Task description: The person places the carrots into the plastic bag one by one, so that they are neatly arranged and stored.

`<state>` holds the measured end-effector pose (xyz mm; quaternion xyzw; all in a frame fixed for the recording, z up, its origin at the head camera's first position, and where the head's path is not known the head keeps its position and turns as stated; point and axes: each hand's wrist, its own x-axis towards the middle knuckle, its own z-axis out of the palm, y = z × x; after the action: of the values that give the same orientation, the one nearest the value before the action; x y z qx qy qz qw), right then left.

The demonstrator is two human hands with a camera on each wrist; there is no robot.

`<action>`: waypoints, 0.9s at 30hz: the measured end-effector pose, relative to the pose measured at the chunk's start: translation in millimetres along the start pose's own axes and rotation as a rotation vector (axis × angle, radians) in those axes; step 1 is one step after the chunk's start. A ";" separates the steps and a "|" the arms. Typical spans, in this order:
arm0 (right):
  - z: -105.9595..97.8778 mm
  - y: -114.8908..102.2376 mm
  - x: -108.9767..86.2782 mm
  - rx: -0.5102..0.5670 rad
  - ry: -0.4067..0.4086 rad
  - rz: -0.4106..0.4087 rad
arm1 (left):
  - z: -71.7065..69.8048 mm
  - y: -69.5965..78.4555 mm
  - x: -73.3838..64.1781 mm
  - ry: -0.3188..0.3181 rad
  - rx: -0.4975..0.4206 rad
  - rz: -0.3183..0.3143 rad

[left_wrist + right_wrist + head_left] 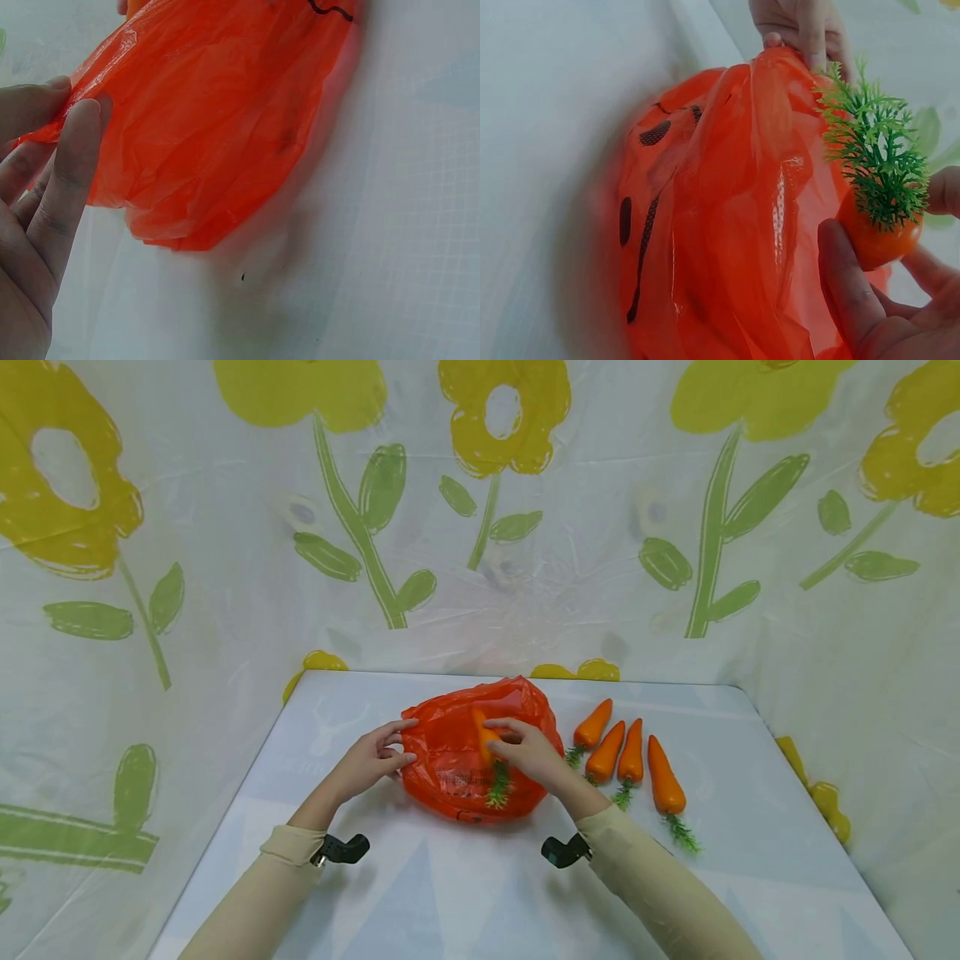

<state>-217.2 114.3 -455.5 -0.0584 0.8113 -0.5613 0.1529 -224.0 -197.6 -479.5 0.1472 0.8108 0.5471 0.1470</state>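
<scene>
Well, left hand (pixel 375 755) pinches red bag (pixel 442 764); right hand (pixel 531 755) holds carrot (pixel 879 241) there.

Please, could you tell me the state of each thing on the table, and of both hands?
Red bag: wrinkled, apparently open, on the table.
Held carrot: off the table, leafy top attached.
Four loose carrots: lying on the table, outside the bag.
Left hand: pinching the bag's edge.
Right hand: gripping the held carrot.

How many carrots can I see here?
5: one carrot in the right hand, at the red bag; four other carrots lying on the table, to the bag's right. More may be hidden inside the bag.
</scene>
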 end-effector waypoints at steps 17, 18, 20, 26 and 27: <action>12.6 1.8 20.5 0.083 -0.024 0.015 | 1.8 -1.6 0.0 -0.005 -0.022 -0.007; 13.4 2.2 21.6 0.086 -0.022 0.014 | 2.2 -1.3 0.4 -0.004 -0.020 -0.007; 14.9 3.1 23.6 0.090 -0.014 0.017 | 2.6 -0.9 1.0 -0.002 -0.017 -0.008; 18.5 7.8 31.4 0.085 -0.009 0.017 | 3.1 -0.2 1.8 0.005 -0.012 -0.014; 19.0 8.3 32.4 0.090 -0.009 0.018 | 3.3 -0.1 1.8 0.007 -0.013 -0.016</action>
<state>-241.2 91.7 -475.3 -0.0467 0.7851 -0.5955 0.1639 -224.3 -194.1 -481.0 0.1381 0.8088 0.5519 0.1494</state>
